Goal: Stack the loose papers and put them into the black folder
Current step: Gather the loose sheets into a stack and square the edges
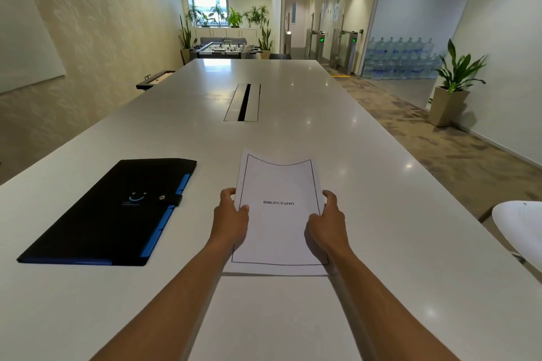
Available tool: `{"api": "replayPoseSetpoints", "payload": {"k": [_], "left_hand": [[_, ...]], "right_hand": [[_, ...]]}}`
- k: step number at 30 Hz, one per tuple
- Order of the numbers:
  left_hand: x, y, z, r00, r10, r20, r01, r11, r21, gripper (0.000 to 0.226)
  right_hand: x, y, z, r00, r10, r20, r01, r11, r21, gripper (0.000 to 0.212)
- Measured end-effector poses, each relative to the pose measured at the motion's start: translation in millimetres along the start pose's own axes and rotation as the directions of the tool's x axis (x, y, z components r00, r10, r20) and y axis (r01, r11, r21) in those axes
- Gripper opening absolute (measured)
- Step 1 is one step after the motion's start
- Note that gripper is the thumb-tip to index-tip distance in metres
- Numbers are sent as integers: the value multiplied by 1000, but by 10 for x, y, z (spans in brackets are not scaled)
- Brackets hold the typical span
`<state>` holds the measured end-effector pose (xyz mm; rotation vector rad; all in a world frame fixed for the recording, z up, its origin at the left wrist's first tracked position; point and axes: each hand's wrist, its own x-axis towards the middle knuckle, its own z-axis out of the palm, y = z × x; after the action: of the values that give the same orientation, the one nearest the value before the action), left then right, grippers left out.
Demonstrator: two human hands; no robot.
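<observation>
A stack of white papers [278,184], its top sheet framed by a black border and headed "BIBLIOGRAPHY", is held just above the white table [337,132]. My left hand [230,218] grips its left edge and my right hand [328,221] grips its right edge. The far end of the stack curls upward, and a thin shadow lies under the near edge. To the left lies the black folder [105,214], flat and closed, with a snap strap, blue tabs along its right side and a small blue smile logo.
A cable slot with a metal lid [243,102] sits in the table's middle, beyond the papers. A white chair back [517,226] stands at the table's right edge. A potted plant [451,88] stands by the right wall.
</observation>
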<state>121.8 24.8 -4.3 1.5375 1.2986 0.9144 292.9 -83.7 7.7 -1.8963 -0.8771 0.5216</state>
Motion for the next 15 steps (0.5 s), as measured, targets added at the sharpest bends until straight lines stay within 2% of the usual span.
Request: {"api": "replayPoseSetpoints", "payload": {"k": [4, 8, 11, 13, 15], "left_hand": [[10, -52, 72, 998, 50, -33, -44, 985, 167, 48], [-44, -116, 132, 980, 169, -106, -120, 924, 363, 31], [-68, -217, 165, 960, 258, -110, -161, 827, 539, 33], [-68, -268, 171, 943, 313, -117, -164, 739, 654, 34], [-61, -265, 169, 938, 319, -138, -132, 694, 708, 34]], "right_hand": [[3, -2, 94, 1000, -10, -22, 7, 992, -125, 70], [-43, 45, 182, 995, -51, -86, 24, 957, -290, 58], [-76, 99, 215, 980, -166, -107, 97, 878, -468, 45], [-63, 122, 206, 978, -183, -98, 102, 835, -541, 36], [-47, 134, 197, 979, -174, -108, 83, 817, -571, 30]]}}
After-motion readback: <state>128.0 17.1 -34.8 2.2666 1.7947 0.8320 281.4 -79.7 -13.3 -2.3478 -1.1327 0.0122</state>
